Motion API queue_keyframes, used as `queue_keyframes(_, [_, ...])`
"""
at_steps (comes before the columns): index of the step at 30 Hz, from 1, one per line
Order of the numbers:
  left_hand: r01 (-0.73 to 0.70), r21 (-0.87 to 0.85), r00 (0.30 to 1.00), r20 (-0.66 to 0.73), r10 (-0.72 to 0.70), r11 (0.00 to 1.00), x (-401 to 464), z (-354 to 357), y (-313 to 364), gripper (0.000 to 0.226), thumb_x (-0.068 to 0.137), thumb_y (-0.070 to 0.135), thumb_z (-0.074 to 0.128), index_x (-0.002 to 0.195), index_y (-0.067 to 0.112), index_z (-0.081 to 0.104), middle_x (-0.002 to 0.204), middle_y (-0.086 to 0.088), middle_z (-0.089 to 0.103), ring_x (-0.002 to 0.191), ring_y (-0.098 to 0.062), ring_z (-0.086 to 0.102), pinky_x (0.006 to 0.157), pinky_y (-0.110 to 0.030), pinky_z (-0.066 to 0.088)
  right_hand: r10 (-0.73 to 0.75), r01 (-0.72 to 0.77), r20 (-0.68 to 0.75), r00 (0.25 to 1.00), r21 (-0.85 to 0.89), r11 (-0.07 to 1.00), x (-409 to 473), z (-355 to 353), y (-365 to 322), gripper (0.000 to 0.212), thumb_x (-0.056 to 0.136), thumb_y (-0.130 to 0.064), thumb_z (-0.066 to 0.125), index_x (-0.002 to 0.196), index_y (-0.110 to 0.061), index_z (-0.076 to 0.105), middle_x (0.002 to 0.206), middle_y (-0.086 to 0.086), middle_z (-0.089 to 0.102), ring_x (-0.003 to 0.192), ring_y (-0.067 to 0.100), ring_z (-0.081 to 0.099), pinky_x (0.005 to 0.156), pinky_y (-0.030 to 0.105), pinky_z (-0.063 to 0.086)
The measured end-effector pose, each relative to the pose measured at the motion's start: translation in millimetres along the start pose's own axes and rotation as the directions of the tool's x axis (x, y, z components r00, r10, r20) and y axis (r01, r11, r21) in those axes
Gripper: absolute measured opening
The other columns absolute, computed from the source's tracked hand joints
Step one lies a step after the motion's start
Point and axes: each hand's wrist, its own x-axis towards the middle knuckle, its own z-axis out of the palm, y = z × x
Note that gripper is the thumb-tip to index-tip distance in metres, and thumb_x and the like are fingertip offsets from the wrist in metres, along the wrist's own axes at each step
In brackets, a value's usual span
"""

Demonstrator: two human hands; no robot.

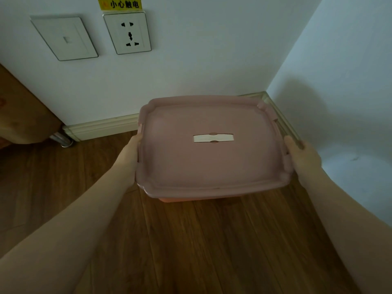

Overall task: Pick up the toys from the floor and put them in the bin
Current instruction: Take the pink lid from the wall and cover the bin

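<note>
A pink plastic bin [212,166] with its lid on sits in the corner of the room, over the wooden floor. A pale handle strip [213,138] lies flat in the middle of the lid. My left hand [129,158] grips the bin's left side under the rim. My right hand [301,158] grips its right side by the latch. The lid hides the inside of the bin. No toys show on the floor.
White walls meet in a corner right behind the bin, with a skirting board [101,128] along the floor. A wall socket [128,32] and a blank plate [64,38] sit above. A brown furniture piece with a metal leg [61,140] stands at left.
</note>
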Motion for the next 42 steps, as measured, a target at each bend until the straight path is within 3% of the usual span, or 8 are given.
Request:
queue_keyframes(2, [0.031, -0.044, 0.995, 0.096, -0.027, 0.999, -11, -6, -8, 0.037, 0.087, 0.051, 0.050, 0.103, 0.021, 0.065, 0.096, -0.002, 0.068, 0.091, -0.022, 0.063, 0.076, -0.038, 0.052, 0.207, -0.195, 0.008, 0.978, 0.372, 0.907, -17, -1, 6, 0.108, 0.055, -0.078, 0.065, 0.138, -0.013, 0.041, 0.135, 0.007, 0.054, 0.115, 0.028, 0.056, 0.095, 0.047, 0.049])
queue_keyframes(4, [0.083, -0.051, 0.986, 0.148, -0.075, 0.995, -14, -14, -24, 0.042, 0.086, 0.052, 0.051, 0.116, 0.024, 0.057, 0.109, -0.006, 0.065, 0.100, -0.028, 0.061, 0.082, -0.046, 0.051, 0.334, -0.371, 0.172, 0.927, 0.557, 0.743, -39, 5, 7, 0.097, 0.059, -0.070, 0.070, 0.137, -0.017, 0.043, 0.129, 0.005, 0.057, 0.103, 0.025, 0.060, 0.078, 0.046, 0.054])
queue_keyframes(11, [0.195, -0.035, 0.941, 0.287, -0.177, 0.980, -28, -28, -54, 0.065, 0.070, 0.027, 0.070, 0.129, 0.017, 0.044, 0.111, -0.015, 0.057, 0.105, -0.036, 0.057, 0.075, -0.049, 0.051, 0.401, -0.520, 0.361, 0.842, 0.743, 0.421, -87, 38, 14, 0.051, 0.089, -0.024, 0.061, 0.135, -0.013, 0.041, 0.126, 0.014, 0.051, 0.119, 0.037, 0.048, 0.099, 0.059, 0.043])
queue_keyframes(18, [0.145, -0.155, 0.959, 0.263, -0.101, 0.977, -29, -15, -62, 0.051, 0.080, 0.005, 0.066, 0.126, 0.018, 0.048, 0.118, -0.010, 0.056, 0.105, -0.027, 0.057, 0.070, -0.042, 0.055, 0.442, -0.522, 0.320, 0.838, 0.705, 0.480, -72, 38, 13, 0.044, 0.089, -0.027, 0.061, 0.127, -0.012, 0.045, 0.106, 0.012, 0.052, 0.110, 0.036, 0.052, 0.096, 0.055, 0.046])
queue_keyframes(24, [0.143, -0.230, 0.966, 0.243, -0.086, 0.963, -23, 23, -65, 0.058, 0.079, 0.006, 0.067, 0.132, 0.016, 0.045, 0.124, -0.010, 0.056, 0.112, -0.029, 0.055, 0.091, -0.053, 0.049, 0.412, -0.461, 0.278, 0.868, 0.759, 0.460, -27, 31, 6, 0.043, 0.086, -0.028, 0.066, 0.121, -0.008, 0.051, 0.116, 0.014, 0.060, 0.093, 0.030, 0.058, 0.091, 0.054, 0.050])
queue_keyframes(29, [0.154, -0.283, 0.967, 0.240, -0.086, 0.947, -11, 78, -48, 0.056, 0.080, 0.004, 0.066, 0.131, 0.015, 0.046, 0.121, -0.010, 0.057, 0.107, -0.027, 0.057, 0.076, -0.044, 0.054, 0.328, -0.410, 0.275, 0.904, 0.777, 0.478, 2, 26, -10, 0.033, 0.089, -0.025, 0.062, 0.116, -0.009, 0.053, 0.099, 0.004, 0.061, 0.085, 0.018, 0.059, 0.081, 0.035, 0.054])
queue_keyframes(34, [0.165, -0.298, 0.968, 0.234, -0.095, 0.940, 4, 118, -29, 0.053, 0.082, 0.003, 0.065, 0.129, 0.015, 0.046, 0.112, -0.007, 0.056, 0.095, -0.021, 0.056, 0.070, -0.043, 0.052, 0.320, -0.435, 0.311, 0.895, 0.766, 0.473, 18, 31, -21, 0.040, 0.091, -0.007, 0.057, 0.129, -0.007, 0.045, 0.117, 0.009, 0.054, 0.091, 0.020, 0.056, 0.093, 0.041, 0.049])
queue_keyframes(42, [0.176, -0.318, 0.963, 0.250, -0.097, 0.932, 22, 173, -11, 0.051, 0.085, 0.001, 0.061, 0.130, 0.018, 0.045, 0.103, -0.003, 0.055, 0.090, -0.020, 0.054, 0.071, -0.045, 0.050, 0.303, -0.414, 0.283, 0.910, 0.648, 0.639, 67, 12, -35, 0.041, 0.097, -0.019, 0.047, 0.137, -0.011, 0.038, 0.131, 0.012, 0.050, 0.105, 0.026, 0.057, 0.089, 0.041, 0.054])
